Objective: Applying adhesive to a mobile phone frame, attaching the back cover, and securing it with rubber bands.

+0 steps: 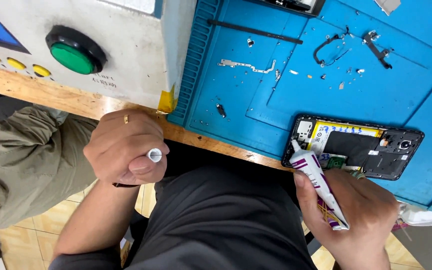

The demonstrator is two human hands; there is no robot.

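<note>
We see the glue tube point(318, 182), white with purple stripes, clasped in the right hand point(361, 220), its nozzle pointing up at the lower left corner of the opened phone point(358, 147). The fingers wrap round the crimped lower half of the tube, so this hand is closed firmly on it. The nozzle tip sits right at the phone's edge; we cannot tell whether it touches. The phone lies face down with its back off, showing a yellow-edged battery and dark boards, at the near edge of the blue work mat point(256, 115).

The left hand point(123, 150) is well apart from the tube, out over the wooden bench edge point(76, 100). It pinches a small white cap point(154, 155) between thumb and forefinger, the other fingers curled in. A ring point(126, 119) shows on one finger.

On the mat beyond the phone we find small loose parts: a thin metal bracket point(248, 65), a black strip point(253, 31), a curled black cable point(328, 50) and scattered screws. To the left stands a grey box point(126, 50) with a big green button point(73, 56) and a row of small yellow lights point(16, 63). Below the bench we see dark trousers point(226, 220) and, at the left, an olive-green garment point(21, 165).
</note>
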